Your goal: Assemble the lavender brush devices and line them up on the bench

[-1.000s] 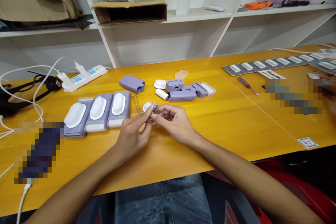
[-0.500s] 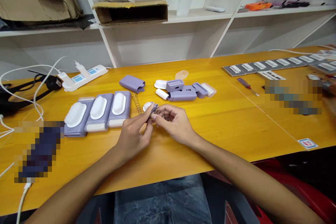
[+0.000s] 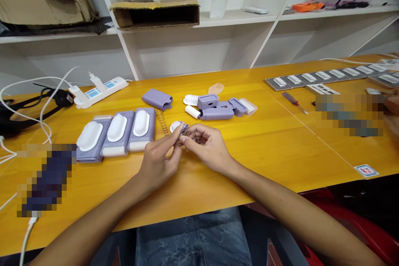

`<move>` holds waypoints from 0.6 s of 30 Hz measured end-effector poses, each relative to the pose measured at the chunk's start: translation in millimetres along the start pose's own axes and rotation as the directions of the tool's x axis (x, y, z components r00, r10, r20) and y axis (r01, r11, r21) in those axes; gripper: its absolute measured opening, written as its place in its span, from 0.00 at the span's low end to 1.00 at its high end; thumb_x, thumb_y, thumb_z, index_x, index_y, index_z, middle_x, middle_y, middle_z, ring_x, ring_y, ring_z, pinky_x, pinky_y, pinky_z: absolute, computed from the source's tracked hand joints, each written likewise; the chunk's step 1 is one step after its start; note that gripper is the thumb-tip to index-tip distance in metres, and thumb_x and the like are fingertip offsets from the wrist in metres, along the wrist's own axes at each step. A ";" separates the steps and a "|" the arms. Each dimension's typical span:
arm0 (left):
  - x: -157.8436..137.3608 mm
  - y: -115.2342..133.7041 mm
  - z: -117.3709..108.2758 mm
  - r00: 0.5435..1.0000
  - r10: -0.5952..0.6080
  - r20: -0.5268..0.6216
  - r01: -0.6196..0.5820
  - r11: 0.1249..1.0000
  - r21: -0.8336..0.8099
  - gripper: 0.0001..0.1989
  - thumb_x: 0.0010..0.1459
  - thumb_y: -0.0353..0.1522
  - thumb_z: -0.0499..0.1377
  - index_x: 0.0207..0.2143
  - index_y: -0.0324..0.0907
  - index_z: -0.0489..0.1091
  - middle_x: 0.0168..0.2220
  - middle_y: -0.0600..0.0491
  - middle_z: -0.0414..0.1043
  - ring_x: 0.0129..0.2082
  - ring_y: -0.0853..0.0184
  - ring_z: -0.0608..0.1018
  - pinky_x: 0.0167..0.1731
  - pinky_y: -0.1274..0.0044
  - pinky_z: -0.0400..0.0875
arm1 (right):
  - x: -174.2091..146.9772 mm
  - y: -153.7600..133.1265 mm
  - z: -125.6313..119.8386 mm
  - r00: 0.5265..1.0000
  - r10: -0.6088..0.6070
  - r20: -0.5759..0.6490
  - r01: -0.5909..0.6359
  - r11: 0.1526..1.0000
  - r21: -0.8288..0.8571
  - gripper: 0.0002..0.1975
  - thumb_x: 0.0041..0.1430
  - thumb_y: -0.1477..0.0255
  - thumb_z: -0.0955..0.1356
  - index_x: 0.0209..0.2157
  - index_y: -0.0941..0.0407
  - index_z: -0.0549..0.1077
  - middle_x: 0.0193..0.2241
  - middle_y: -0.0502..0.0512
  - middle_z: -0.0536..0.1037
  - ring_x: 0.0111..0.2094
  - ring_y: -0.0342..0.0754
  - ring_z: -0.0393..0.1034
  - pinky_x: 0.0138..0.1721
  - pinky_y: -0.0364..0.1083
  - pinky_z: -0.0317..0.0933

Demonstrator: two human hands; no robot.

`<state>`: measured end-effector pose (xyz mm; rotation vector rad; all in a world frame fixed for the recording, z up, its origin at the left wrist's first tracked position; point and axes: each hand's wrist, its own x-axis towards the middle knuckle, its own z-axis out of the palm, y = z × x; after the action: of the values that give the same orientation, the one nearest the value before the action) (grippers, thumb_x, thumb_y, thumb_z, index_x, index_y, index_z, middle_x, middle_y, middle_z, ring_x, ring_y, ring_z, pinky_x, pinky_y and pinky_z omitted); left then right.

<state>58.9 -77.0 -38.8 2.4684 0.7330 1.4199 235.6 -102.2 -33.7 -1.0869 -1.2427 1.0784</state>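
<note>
My left hand and my right hand meet over the middle of the table, fingertips together. Between them is a small purple part, mostly hidden by the fingers. A thin metal coil spring curls inside my right hand's fingers. Just beyond the left fingertips shows a white oval brush piece; whether it joins the purple part I cannot tell. Another coil spring lies on the table beside a hollow purple case. Purple housing parts and a clear cap lie behind my hands.
Three purple cases with white bristle brushes lie in a row at left. Behind them are a white power strip and cables. A screwdriver and a long grey strip of white pieces lie right. Another person's hand is at the right edge.
My hands hold almost the same pose, with barely any finger movement. At the far right edge, the other person's hand has shifted slightly.
</note>
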 end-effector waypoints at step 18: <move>-0.6 1.6 2.3 0.998 0.023 -0.057 -0.022 1.000 0.019 0.27 0.67 0.19 0.61 0.66 0.42 0.75 0.45 0.47 0.88 0.38 0.70 0.88 0.44 0.82 0.83 | -4.6 2.5 3.8 0.995 -0.088 -0.043 0.087 0.996 -0.014 0.11 0.59 0.64 0.76 0.33 0.55 0.76 0.25 0.49 0.77 0.26 0.43 0.67 0.26 0.43 0.60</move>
<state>61.2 -78.5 -39.7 2.4661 0.7354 1.5045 231.6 -106.2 -36.8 -1.0503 -1.2526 0.9772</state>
